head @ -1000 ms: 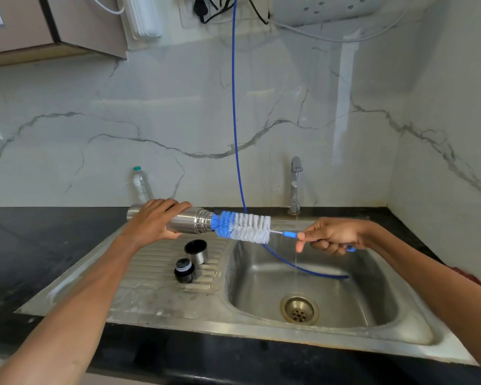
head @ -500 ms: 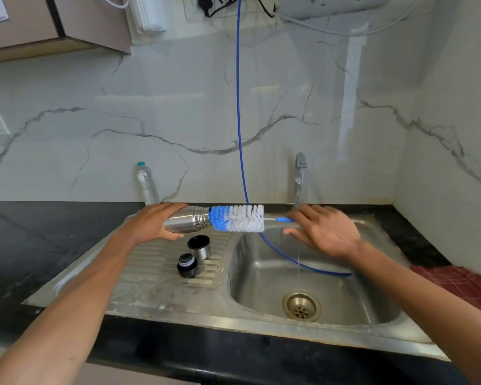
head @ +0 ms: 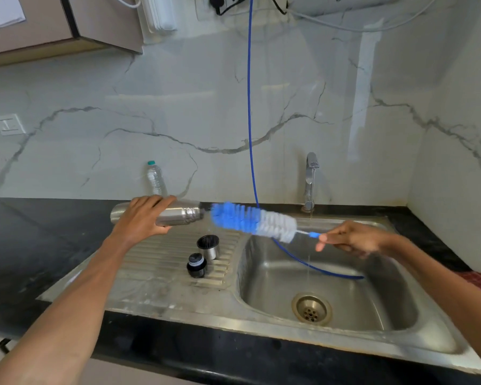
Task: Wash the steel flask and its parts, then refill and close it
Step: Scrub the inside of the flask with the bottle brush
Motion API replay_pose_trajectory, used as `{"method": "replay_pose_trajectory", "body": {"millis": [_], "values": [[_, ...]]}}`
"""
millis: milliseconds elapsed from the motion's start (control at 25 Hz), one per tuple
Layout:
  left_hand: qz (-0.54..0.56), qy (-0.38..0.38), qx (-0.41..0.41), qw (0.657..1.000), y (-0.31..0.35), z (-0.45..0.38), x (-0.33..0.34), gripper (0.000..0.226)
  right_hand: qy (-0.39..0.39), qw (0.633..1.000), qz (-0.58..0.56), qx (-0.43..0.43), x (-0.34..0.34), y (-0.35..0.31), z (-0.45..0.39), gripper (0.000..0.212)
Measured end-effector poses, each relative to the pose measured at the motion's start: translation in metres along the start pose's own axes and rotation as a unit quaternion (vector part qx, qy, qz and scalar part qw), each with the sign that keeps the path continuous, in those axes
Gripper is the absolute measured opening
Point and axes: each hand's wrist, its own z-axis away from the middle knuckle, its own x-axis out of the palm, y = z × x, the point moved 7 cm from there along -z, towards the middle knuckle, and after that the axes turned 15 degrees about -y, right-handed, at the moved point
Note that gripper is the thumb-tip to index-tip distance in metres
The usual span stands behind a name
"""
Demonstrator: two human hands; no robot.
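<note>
Nearby, left hand [head: 142, 218] gripping flask [head: 178, 216], right hand [head: 350, 238] pinching brush [head: 253, 221], cup [head: 208, 247] below

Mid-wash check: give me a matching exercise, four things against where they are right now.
Things:
1. long steel flask body
2. blue-and-white bottle brush
3. small steel cup
4. clear plastic bottle with teal cap

Places:
A. standing on the black counter at the wall
B. upright on the ribbed drainboard
C. held sideways in the left hand
D. held by its handle in the right hand

Pairs: 1-C, 2-D, 3-B, 4-A
</note>
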Motion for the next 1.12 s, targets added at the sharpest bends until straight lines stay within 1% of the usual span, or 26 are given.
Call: {"method": "replay_pose_trajectory", "body": {"millis": [80,160,280,440,520,640,720,800,840,920,1000,1080,1120], "values": [[0.03,0.019,-0.025,0.999,-0.013,0.009,0.003,0.094,0.019,0.998,-0.045,0.03,-0.015,0.016,0.015,0.033],[0.04,0.009,-0.012,0.999,0.001,0.007,0.007,0.092,0.034,0.998,-0.05,0.025,-0.02,0.017,0.012,0.035],[0.055,-0.006,0.014,0.998,0.028,-0.008,0.01,0.089,0.024,0.998,-0.04,0.03,-0.008,0.013,-0.004,0.034],[0.084,-0.035,0.014,0.996,0.043,-0.023,0.005,0.088,0.053,0.993,-0.024,0.099,-0.004,0.032,0.004,0.032],[0.104,-0.047,0.009,0.993,0.058,-0.03,0.0,0.088,0.078,0.989,0.006,0.129,-0.003,0.038,0.006,0.029],[0.175,-0.085,-0.005,0.981,0.086,-0.041,-0.008,0.091,0.1,0.979,0.077,0.158,-0.002,0.044,0.006,0.025],[0.251,-0.104,-0.004,0.962,0.108,-0.05,-0.016,0.084,0.11,0.976,0.082,0.17,-0.005,0.049,0.011,0.025],[0.337,-0.103,0.004,0.936,0.135,-0.06,-0.023,0.065,0.11,0.97,0.093,0.197,-0.009,0.055,0.023,0.023],[0.38,-0.099,0.01,0.92,0.15,-0.065,-0.024,0.057,0.107,0.966,0.099,0.216,-0.011,0.058,0.03,0.021],[0.462,-0.099,0.01,0.881,0.182,-0.078,-0.017,0.05,0.094,0.956,0.103,0.26,-0.016,0.063,0.048,0.024],[0.53,-0.103,-0.009,0.842,0.211,-0.092,0.0,0.052,0.101,0.945,0.09,0.296,-0.023,0.071,0.066,0.023],[0.6,-0.107,-0.019,0.793,0.237,-0.107,0.026,0.061,0.137,0.937,0.052,0.316,-0.03,0.083,0.084,0.021],[0.623,-0.113,-0.022,0.774,0.248,-0.115,0.04,0.066,0.153,0.934,0.032,0.32,-0.031,0.088,0.091,0.023]]}}
